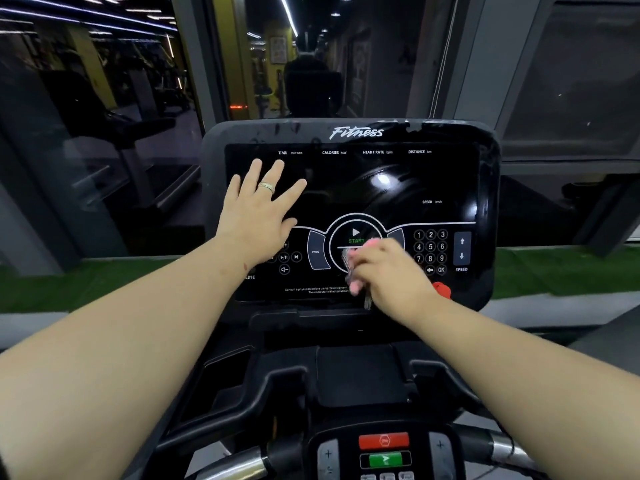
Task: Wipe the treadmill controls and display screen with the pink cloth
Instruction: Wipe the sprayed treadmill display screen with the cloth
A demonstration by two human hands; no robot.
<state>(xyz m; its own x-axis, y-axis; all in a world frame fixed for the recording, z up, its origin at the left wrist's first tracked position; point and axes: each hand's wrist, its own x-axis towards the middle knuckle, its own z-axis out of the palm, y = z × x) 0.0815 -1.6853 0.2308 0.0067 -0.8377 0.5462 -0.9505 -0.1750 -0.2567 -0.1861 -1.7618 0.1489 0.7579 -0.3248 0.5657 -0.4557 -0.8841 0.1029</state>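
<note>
**Two hands on the treadmill console, cloth at the start button**

Two hands are up on the console [349, 133] from where I'm watching. My left hand [261, 216] lies flat on the left part of the dark display screen [363, 181], fingers straight and spread, a ring [266, 187] on one finger, gripping nothing. My right hand [388, 271] is lower and to the right, fingers curled tight around the pink cloth [353, 268], which is bunched up and blurred. The cloth is pressed against the controls at the lower edge of the round start button [355, 235], partly covering it. A bit of fabric hangs down below the hand towards the bottom edge of the panel.

The hands are well apart, one on the screen, one on the controls. The number keypad [430, 251] sits just right of my right hand, and the speed arrows [462, 248] are further right again. A red safety clip [441, 289] peeks out just beyond my right wrist. Media buttons [289, 258] show beside my left wrist. A bright glare spot sits on the screen, upper right of centre.

Down at the bottom, between my forearms, I see the handlebar panel with a red stop button [383, 440] above a green button [385, 459].
</note>
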